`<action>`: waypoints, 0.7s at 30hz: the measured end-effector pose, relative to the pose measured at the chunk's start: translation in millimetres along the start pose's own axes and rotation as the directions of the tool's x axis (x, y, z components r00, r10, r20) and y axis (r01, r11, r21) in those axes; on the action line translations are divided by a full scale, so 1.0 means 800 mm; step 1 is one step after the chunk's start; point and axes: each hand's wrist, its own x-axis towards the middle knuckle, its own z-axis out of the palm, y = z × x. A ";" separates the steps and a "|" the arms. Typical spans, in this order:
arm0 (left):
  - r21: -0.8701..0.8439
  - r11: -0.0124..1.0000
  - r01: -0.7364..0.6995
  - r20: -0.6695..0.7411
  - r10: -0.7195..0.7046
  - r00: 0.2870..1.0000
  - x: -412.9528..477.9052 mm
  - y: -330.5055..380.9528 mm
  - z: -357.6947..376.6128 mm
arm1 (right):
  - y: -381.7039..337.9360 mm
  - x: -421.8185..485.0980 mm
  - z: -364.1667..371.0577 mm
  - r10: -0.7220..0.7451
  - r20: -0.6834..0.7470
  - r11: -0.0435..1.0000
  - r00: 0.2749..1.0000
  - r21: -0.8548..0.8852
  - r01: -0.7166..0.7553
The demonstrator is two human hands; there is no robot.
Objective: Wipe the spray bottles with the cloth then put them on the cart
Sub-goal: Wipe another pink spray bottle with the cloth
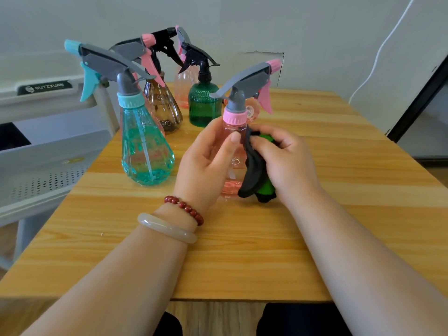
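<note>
My left hand (206, 163) grips a clear pink spray bottle (234, 132) with a grey head and pink collar, held upright just above the table. My right hand (288, 161) holds a black and green cloth (257, 175) pressed against the bottle's right side. On the table behind stand a teal bottle (145, 151), a brown bottle (162, 105), a dark green bottle (203, 105) and a pale pink bottle (184, 86) at the back. Another pink bottle is mostly hidden behind the teal one.
The wooden table (242, 251) fills the foreground. A white cart (48, 146) with a perforated shelf stands to the left of the table. A white cable (378, 52) hangs on the wall at the right.
</note>
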 end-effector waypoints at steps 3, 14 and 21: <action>0.120 0.993 -0.003 -0.033 0.007 0.999 0.003 -0.003 -0.001 | -0.004 -0.002 0.006 -0.053 -0.031 0.969 0.998 0.238 0.059; 0.003 1.000 0.021 -0.117 -0.021 0.993 0.002 0.001 -0.002 | 0.000 -0.001 0.013 0.086 0.018 0.942 0.996 0.323 -0.087; 0.059 0.997 0.044 -0.076 -0.040 0.996 0.001 -0.002 -0.002 | 0.004 0.002 0.004 0.098 0.018 0.988 0.995 0.119 -0.100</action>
